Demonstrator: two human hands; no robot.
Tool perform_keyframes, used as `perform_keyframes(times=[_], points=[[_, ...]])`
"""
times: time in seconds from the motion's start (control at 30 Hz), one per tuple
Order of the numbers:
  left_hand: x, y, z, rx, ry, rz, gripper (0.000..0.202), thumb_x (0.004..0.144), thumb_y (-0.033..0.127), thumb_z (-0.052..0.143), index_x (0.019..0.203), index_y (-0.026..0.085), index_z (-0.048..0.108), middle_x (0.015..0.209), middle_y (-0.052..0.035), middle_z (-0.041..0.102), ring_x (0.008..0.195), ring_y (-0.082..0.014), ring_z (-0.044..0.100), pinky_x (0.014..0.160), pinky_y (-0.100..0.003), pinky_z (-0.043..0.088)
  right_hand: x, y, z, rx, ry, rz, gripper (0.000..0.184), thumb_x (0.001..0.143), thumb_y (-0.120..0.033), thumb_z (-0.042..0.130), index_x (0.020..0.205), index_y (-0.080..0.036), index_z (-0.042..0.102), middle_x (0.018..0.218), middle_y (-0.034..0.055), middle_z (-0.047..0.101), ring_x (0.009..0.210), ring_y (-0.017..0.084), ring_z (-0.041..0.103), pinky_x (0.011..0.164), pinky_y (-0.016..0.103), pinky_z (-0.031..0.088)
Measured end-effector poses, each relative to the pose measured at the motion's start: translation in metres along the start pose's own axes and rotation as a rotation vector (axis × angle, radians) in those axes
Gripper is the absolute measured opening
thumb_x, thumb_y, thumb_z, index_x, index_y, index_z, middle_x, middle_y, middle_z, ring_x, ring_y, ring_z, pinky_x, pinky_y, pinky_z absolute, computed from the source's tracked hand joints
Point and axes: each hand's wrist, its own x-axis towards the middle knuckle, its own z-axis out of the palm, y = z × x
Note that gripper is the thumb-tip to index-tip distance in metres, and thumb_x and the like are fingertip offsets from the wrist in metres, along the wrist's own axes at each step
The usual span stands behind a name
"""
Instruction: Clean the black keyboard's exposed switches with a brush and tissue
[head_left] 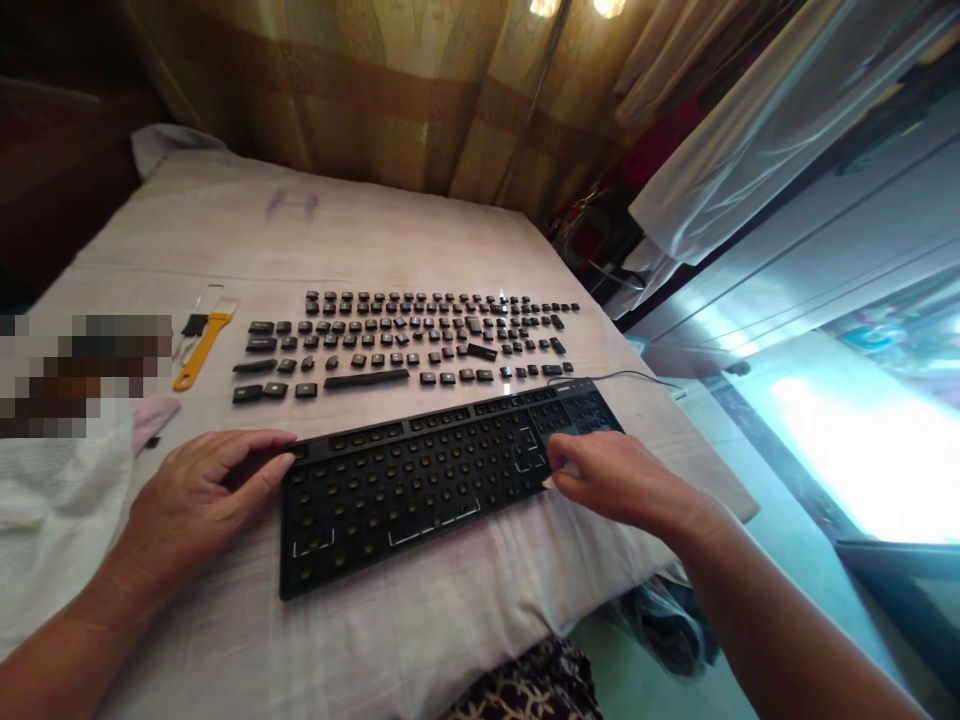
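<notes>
A black computer keyboard (420, 470) with its keycaps off lies slanted on the bed, rows of bare key sockets facing up. My left hand (214, 490) pinches its upper left corner between thumb and fingers. Over the right part of the keyboard, my right hand (600, 475) is closed, knuckles up. A small pale tip pokes out below its fingers, but what it belongs to is hidden. Beyond the keyboard, the loose black keycaps (397, 358) lie in rows, with the long space bar (367, 380) in the nearest rows.
A yellow-handled brush (204, 350) lies left of the keycaps beside another small brush. White cloth (67, 500) is bunched at the left edge. The keyboard's cable (637, 375) runs off to the right. A curtain (360, 90) hangs behind the bed (420, 240).
</notes>
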Motion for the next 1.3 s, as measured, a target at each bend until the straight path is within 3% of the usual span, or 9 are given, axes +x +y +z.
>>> perform_keyframes(times=[0.27,0.43,0.63,0.77,0.97,1.3], points=[[0.008,0.011,-0.003,-0.008,-0.017,-0.133,0.059,0.067,0.076,0.047,0.088,0.028,0.073,0.095,-0.0046,0.077,0.093,-0.0294,0.069,0.100,-0.047,0.051,0.001,0.007,0.001,0.015,-0.005,-0.023,0.017,0.085,-0.019,0.055,0.091,-0.023,0.070,0.082,0.0064,0.075,0.082,0.024,0.070,0.060,0.030,0.027],[0.010,0.012,-0.003,-0.040,-0.049,-0.240,0.062,0.059,0.075,0.049,0.090,0.028,0.074,0.100,-0.0064,0.076,0.100,-0.0318,0.068,0.106,-0.050,0.046,0.003,0.015,0.002,0.048,-0.005,-0.047,0.017,0.084,-0.018,0.055,0.090,-0.023,0.070,0.084,0.0060,0.075,0.082,0.024,0.069,0.061,0.030,0.027],[0.012,0.018,-0.004,-0.066,-0.051,-0.309,0.063,0.051,0.073,0.050,0.086,0.027,0.074,0.100,-0.0082,0.076,0.103,-0.0332,0.067,0.109,-0.050,0.044,0.006,0.028,0.002,0.013,-0.010,0.035,0.016,0.084,-0.020,0.057,0.091,-0.022,0.071,0.084,0.0076,0.075,0.080,0.024,0.068,0.059,0.030,0.026],[0.012,0.016,-0.003,-0.060,-0.071,-0.329,0.064,0.051,0.073,0.050,0.089,0.027,0.074,0.104,-0.0076,0.076,0.106,-0.0333,0.066,0.109,-0.049,0.043,0.002,0.031,0.002,0.031,0.022,0.037,0.014,0.085,-0.021,0.058,0.090,-0.022,0.071,0.082,0.0065,0.074,0.077,0.023,0.066,0.059,0.029,0.026],[0.012,0.013,-0.002,-0.048,-0.046,-0.301,0.061,0.052,0.072,0.050,0.087,0.028,0.074,0.102,-0.0069,0.076,0.103,-0.0326,0.067,0.108,-0.049,0.044,0.002,0.019,0.004,0.089,0.177,0.016,0.015,0.088,-0.021,0.057,0.094,-0.024,0.070,0.087,0.0026,0.076,0.079,0.020,0.067,0.062,0.028,0.030],[0.011,0.009,0.000,-0.043,-0.053,-0.297,0.064,0.053,0.075,0.049,0.089,0.028,0.074,0.104,-0.0070,0.076,0.105,-0.0331,0.067,0.108,-0.050,0.045,0.000,0.010,0.017,-0.210,0.216,-0.156,0.018,0.095,-0.020,0.056,0.089,-0.020,0.074,0.089,0.0071,0.072,0.077,0.019,0.066,0.059,0.030,0.031]])
